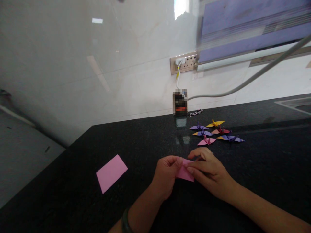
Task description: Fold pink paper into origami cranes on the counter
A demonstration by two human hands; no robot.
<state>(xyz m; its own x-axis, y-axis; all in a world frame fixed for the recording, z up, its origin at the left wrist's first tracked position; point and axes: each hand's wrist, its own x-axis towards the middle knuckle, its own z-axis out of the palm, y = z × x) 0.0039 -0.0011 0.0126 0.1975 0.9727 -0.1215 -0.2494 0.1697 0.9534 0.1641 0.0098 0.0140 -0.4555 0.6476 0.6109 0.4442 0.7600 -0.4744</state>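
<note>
head view | I can read no text, labels or numbers | pixelated dark object [180,103], just right of centre: any markings illegible to me

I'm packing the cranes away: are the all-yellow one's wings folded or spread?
Spread: the yellow crane on the dark counter has wings reaching out to both sides of its body.

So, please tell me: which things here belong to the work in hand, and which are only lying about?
Belonging to the work:
pink paper, in the fingers of the left hand and the right hand
probably the pink sheet on the dark counter
perhaps the folded paper birds, being paper too

Apparently just lying about:
grey cable
patterned strand near the wall
pixelated dark object
</note>
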